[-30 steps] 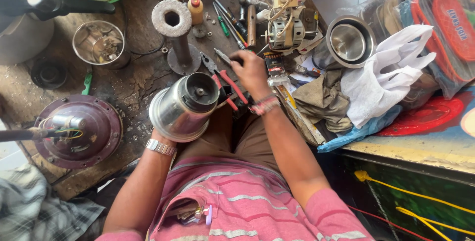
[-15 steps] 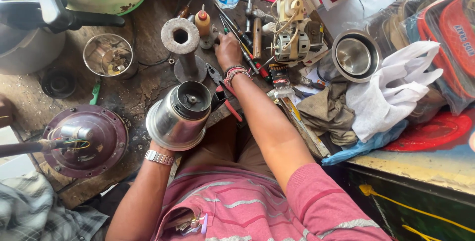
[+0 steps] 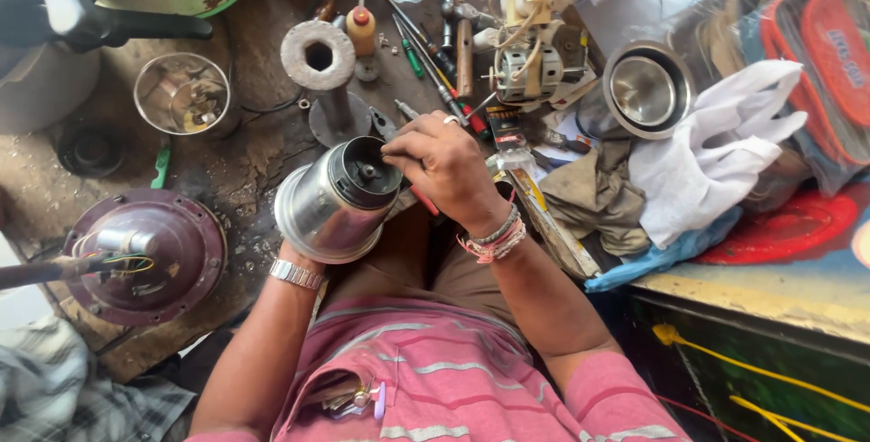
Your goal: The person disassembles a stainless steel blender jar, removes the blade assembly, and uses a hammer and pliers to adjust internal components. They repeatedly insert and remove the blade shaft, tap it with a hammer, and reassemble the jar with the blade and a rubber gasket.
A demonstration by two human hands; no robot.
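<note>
One shiny steel jar (image 3: 331, 206), cylindrical with a black round base plate, lies tilted over the person's lap at the near edge of the grimy counter (image 3: 245, 165). The left hand (image 3: 294, 256) is mostly hidden beneath it, cupping it from below; how tightly cannot be told. The right hand (image 3: 439, 165) has its fingers curled at the jar's black end, though what they pinch is unclear. Behind stand one grey hexagonal-holed metal post (image 3: 319, 57), one open steel bowl (image 3: 184, 95), and one maroon domed motor housing (image 3: 145, 256) with coloured wires.
</note>
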